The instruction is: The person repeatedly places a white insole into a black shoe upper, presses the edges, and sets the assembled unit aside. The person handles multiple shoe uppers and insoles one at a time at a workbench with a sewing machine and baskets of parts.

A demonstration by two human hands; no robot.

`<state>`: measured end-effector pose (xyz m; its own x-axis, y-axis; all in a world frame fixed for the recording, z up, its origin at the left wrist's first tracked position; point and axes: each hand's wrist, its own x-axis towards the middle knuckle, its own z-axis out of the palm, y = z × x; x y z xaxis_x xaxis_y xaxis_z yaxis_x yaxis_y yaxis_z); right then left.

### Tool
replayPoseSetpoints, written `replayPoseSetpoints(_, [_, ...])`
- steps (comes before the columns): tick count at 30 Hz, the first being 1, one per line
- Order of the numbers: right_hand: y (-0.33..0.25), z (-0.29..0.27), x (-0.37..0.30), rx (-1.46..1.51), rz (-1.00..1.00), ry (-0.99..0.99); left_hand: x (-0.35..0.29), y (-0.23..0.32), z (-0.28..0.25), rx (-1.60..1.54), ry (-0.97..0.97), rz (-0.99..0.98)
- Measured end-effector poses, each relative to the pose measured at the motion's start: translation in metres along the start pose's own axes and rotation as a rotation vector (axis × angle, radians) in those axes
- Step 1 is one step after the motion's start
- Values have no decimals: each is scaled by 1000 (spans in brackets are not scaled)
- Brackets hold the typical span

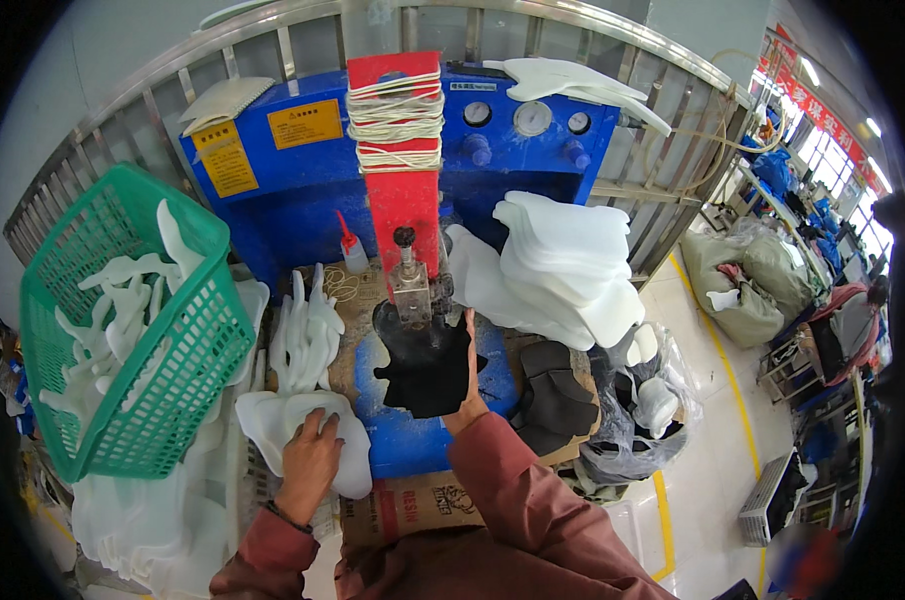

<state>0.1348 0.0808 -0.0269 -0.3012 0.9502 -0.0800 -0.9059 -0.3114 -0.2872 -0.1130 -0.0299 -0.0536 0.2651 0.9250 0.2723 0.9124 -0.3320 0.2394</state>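
A black cut sheet (423,370) with notched edges lies on the blue work surface (413,445), its far end under the machine's clear and metal head (411,290). Along the sheet's right edge, my right hand (466,400) is seen edge-on. A finger stretches straight up the edge; its other fingers are mostly hidden. At lower left, my left hand (313,455) rests on a white curved foam-like piece (348,440), fingers spread over its surface. Another such piece lies partly beneath it.
A green basket (173,400) of white shaped pieces stands left. White sheets (573,250) are stacked right of the machine's red column (405,205), above dark pads (555,395) and a clear plastic bag (653,440). A red-tipped bottle (355,257) stands behind.
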Motion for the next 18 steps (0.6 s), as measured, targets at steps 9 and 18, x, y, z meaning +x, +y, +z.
replayPoseSetpoints(9, [-6,4,-2,41,12,-29,11,-6,9,142,-74,74])
replayPoseSetpoints(18, [-10,6,-29,28,9,26,22,-8,14,159,-58,109])
